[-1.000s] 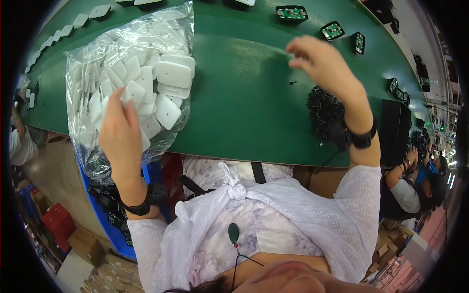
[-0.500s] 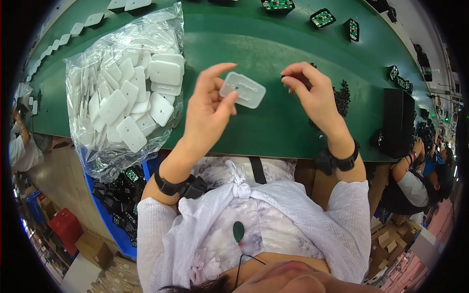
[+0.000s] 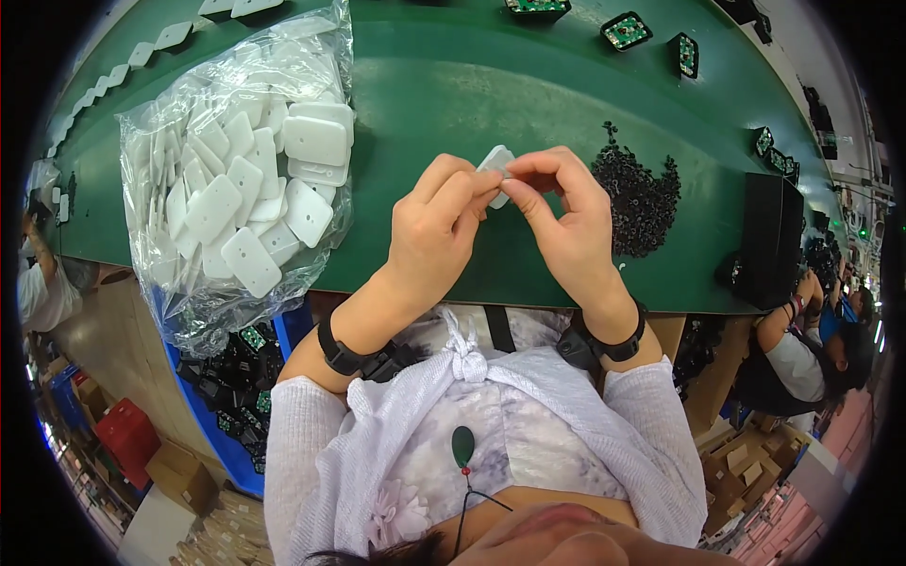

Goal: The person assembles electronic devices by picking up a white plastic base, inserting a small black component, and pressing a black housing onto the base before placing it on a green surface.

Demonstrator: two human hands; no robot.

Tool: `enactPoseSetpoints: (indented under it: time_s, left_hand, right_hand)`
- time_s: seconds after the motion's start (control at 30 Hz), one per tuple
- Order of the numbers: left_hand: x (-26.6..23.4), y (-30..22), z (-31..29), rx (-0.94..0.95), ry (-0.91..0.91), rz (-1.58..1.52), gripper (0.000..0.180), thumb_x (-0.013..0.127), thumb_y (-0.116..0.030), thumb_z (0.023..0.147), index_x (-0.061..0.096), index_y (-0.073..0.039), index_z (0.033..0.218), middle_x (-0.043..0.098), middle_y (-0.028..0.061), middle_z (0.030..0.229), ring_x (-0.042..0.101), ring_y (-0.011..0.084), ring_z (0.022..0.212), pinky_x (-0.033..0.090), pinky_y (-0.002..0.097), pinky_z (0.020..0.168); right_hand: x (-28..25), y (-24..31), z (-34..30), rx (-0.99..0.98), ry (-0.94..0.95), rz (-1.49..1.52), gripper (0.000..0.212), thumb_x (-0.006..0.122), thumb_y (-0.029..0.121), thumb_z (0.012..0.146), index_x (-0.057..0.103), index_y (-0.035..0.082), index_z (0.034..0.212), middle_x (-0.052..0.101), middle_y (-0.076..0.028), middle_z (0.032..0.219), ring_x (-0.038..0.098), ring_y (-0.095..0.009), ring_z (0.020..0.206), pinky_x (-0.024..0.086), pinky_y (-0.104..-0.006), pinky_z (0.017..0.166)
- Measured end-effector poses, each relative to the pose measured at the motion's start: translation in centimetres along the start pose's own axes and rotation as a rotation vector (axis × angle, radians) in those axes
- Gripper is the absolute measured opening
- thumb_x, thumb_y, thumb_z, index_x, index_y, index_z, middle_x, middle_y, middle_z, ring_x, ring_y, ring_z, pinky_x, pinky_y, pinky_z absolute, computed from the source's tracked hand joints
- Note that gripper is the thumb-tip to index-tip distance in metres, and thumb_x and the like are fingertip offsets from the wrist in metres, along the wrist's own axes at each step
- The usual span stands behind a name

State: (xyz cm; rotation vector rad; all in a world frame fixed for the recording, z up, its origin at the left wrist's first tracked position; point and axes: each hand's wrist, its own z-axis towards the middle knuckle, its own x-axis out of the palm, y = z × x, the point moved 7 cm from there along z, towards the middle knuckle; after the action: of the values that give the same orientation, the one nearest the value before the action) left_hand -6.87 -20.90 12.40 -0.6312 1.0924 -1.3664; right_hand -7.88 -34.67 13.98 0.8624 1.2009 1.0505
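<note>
Both hands pinch 1 small white plastic plate (image 3: 494,160) between thumb and fingertips: the left hand (image 3: 436,222) grips its near-left side, the right hand (image 3: 564,219) its right edge, holding it lifted over the green table (image 3: 453,85) near the near edge, probably so it can be worked close to the eyes. Just right lies a heap of small black parts (image 3: 640,193), within reach. At the left edge, a clear bag of white plates (image 3: 241,179) lies open-sided, spilling over the edge.
</note>
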Motion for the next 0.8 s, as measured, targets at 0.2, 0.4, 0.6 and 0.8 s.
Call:
enactPoseSetpoints:
  time_s: [0.2,0.4,0.6,0.8]
  left_hand:
    - [0.2,1.1,-0.4,-0.245,-0.012,-0.283,0.024,0.054,0.012,0.085,0.058,0.003,0.107,0.057,0.0096,0.086,0.063,0.0154,0.069,0.054,0.0264,0.059]
    - [1.0,3.0,-1.5,-0.545,0.032,-0.619,0.020,0.050,0.006,0.092,0.049,0.007,0.112,0.059,0.0120,0.097,0.066,0.0176,0.084,0.056,0.0276,0.078]
    - [1.1,2.9,-2.0,-0.520,0.020,-0.749,0.010,0.053,0.004,0.092,0.051,0.006,0.101,0.058,0.0117,0.103,0.065,0.0179,0.092,0.053,0.0283,0.084]
    - [0.6,2.1,-1.6,-0.363,0.004,-0.649,0.006,0.056,0.002,0.091,0.054,0.005,0.096,0.055,0.0080,0.099,0.064,0.0155,0.086,0.053,0.0265,0.081]
  right_hand:
    - [-0.3,0.4,-0.2,-0.048,-0.016,-0.149,0.007,0.068,0.000,0.081,0.063,0.002,0.086,0.057,-0.004,0.081,0.051,-0.010,0.067,0.040,-0.0228,0.060]
    - [0.0,0.0,-0.9,-0.062,-0.082,-0.177,0.008,0.069,0.001,0.081,0.063,0.003,0.086,0.055,-0.002,0.080,0.047,-0.009,0.065,0.035,-0.0217,0.057]
    - [0.6,-0.8,-1.5,-0.049,-0.116,-0.148,0.007,0.067,0.002,0.084,0.060,0.002,0.086,0.054,-0.001,0.080,0.045,-0.006,0.064,0.033,-0.0198,0.055]
    - [1.4,-2.0,-1.7,0.050,-0.076,0.066,0.008,0.067,0.004,0.086,0.059,0.002,0.085,0.056,0.000,0.080,0.050,-0.006,0.067,0.038,-0.0217,0.057]
